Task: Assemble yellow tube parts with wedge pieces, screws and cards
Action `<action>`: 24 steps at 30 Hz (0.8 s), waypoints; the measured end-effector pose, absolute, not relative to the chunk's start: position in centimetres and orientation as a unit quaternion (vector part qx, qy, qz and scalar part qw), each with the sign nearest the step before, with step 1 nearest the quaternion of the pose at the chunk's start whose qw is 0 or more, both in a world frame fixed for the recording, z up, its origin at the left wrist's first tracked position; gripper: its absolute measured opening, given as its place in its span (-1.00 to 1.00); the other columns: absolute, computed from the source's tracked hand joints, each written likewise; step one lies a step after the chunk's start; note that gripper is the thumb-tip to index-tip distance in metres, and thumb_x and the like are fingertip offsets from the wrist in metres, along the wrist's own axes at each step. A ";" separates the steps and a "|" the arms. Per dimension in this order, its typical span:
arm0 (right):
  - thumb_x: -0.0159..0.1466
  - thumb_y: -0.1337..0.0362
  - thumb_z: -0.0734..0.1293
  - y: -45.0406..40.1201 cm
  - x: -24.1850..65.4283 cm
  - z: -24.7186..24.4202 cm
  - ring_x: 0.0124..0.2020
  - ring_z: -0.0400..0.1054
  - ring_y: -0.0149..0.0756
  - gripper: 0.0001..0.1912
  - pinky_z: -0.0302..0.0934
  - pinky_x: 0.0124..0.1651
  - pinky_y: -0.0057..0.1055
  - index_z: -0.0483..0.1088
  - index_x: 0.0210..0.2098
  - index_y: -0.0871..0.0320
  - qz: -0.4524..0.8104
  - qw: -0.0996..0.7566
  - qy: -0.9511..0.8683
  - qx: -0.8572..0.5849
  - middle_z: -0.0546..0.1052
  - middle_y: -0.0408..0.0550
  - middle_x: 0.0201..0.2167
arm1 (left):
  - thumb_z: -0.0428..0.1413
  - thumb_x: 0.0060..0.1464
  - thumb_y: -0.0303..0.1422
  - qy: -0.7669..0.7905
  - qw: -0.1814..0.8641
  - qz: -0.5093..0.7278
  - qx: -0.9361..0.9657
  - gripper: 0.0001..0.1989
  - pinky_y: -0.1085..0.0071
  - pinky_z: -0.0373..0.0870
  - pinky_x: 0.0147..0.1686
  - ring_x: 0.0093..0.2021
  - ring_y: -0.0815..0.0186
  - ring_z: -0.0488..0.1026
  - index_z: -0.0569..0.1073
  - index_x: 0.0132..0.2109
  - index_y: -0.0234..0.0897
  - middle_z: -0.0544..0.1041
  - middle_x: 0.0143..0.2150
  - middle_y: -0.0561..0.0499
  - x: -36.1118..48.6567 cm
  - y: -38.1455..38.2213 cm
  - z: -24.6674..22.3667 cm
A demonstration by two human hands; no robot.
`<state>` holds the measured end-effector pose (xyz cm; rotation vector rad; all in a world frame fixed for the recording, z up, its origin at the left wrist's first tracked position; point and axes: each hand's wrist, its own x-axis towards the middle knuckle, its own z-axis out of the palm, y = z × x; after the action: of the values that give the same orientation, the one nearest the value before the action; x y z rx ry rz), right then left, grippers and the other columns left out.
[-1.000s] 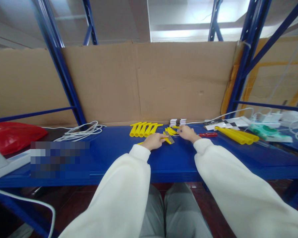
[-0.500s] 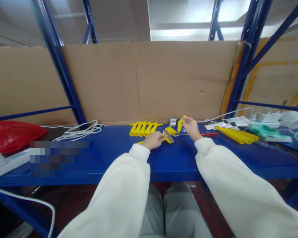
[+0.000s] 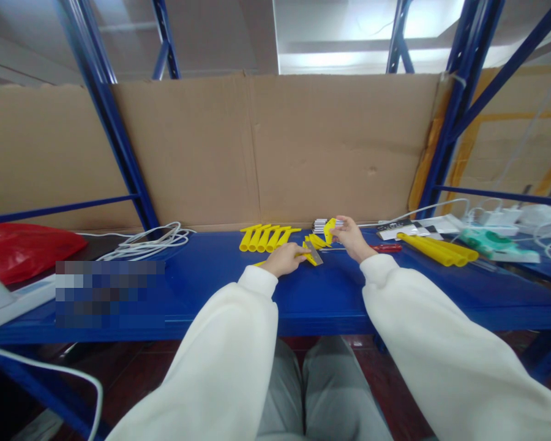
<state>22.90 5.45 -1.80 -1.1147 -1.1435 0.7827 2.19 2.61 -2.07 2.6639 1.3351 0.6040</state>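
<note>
My left hand (image 3: 282, 260) is closed around a yellow scraper (image 3: 311, 258) with a flat grey metal blade, held low over the table; part of its handle is hidden by the fingers. My right hand (image 3: 351, 236) pinches a flat yellow plastic piece (image 3: 329, 231) with small holes, raised above the table to the right of the scraper. Beneath it lies a small pile of similar yellow pieces (image 3: 319, 242). Just behind is a stack of thin whitish-grey pieces (image 3: 319, 225). A red-handled screwdriver (image 3: 387, 248) lies by my right wrist, its shaft pointing left.
Several yellow scraper handles (image 3: 261, 240) stand in a row at centre-left. Yellow tapered tubes (image 3: 441, 251) lie at right beside a green-and-white packet (image 3: 496, 246). Coiled white cable (image 3: 151, 245) and a red bag (image 3: 27, 248) are at left. A cardboard wall (image 3: 303, 153) closes the back.
The yellow piece in my right hand has turned so its broad holed face shows, and it has shifted slightly left. My left hand has stayed almost still with the scraper.
</note>
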 end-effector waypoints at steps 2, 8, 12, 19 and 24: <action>0.07 0.50 0.36 5.1 22.7 -1.7 -0.30 0.49 -0.31 -0.55 0.45 -0.22 -0.36 0.21 -0.10 0.07 0.369 0.631 -0.487 -0.479 0.51 -0.19 -0.41 | 0.07 0.22 -0.36 0.441 0.057 0.197 0.874 -0.64 0.28 0.35 0.14 0.10 0.13 0.48 0.55 0.13 -0.17 0.55 0.11 -0.09 2.2 2.5 -2.0; 0.09 0.55 0.38 3.7 22.0 -1.1 -0.52 0.41 -0.39 -0.64 0.39 -0.41 -0.45 0.22 -0.23 0.10 0.422 0.601 -0.467 -0.493 0.47 -0.23 -0.55 | 0.07 0.23 -0.35 0.444 0.056 0.190 0.874 -0.62 0.26 0.36 0.14 0.10 0.12 0.49 0.52 0.16 -0.17 0.56 0.12 -0.10 2.2 2.5 -1.9; 0.12 0.56 0.37 3.1 21.5 -0.7 -0.61 0.33 -0.44 -0.67 0.31 -0.53 -0.53 0.23 -0.23 0.12 0.437 0.576 -0.477 -0.500 0.42 -0.27 -0.64 | 0.08 0.22 -0.36 0.439 0.060 0.205 0.873 -0.59 0.27 0.33 0.18 0.16 0.13 0.46 0.49 0.19 -0.16 0.53 0.16 -0.08 2.2 2.6 -2.1; 0.06 0.52 0.39 3.2 21.3 -1.5 -0.67 0.23 -0.49 -0.71 0.12 -0.62 -0.57 0.31 -0.26 0.15 0.410 0.518 -0.559 -0.501 0.39 -0.30 -0.66 | 0.13 0.18 -0.35 0.438 0.079 0.230 0.865 -0.60 0.29 0.33 0.17 0.16 0.14 0.46 0.48 0.16 -0.14 0.55 0.14 -0.05 2.3 2.4 -2.1; 0.05 0.44 0.41 3.3 21.2 -2.0 -0.60 0.28 -0.48 -0.70 0.12 -0.57 -0.57 0.36 -0.22 0.15 0.387 0.491 -0.593 -0.508 0.47 -0.25 -0.56 | 0.15 0.16 -0.35 0.469 0.070 0.224 0.851 -0.67 0.27 0.42 0.04 0.03 0.13 0.52 0.45 0.09 -0.20 0.59 0.01 -0.08 2.4 2.4 -2.0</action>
<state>21.16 3.33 -2.00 -1.2331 -1.4400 0.9396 2.43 2.37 -1.99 2.5616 1.4127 0.6741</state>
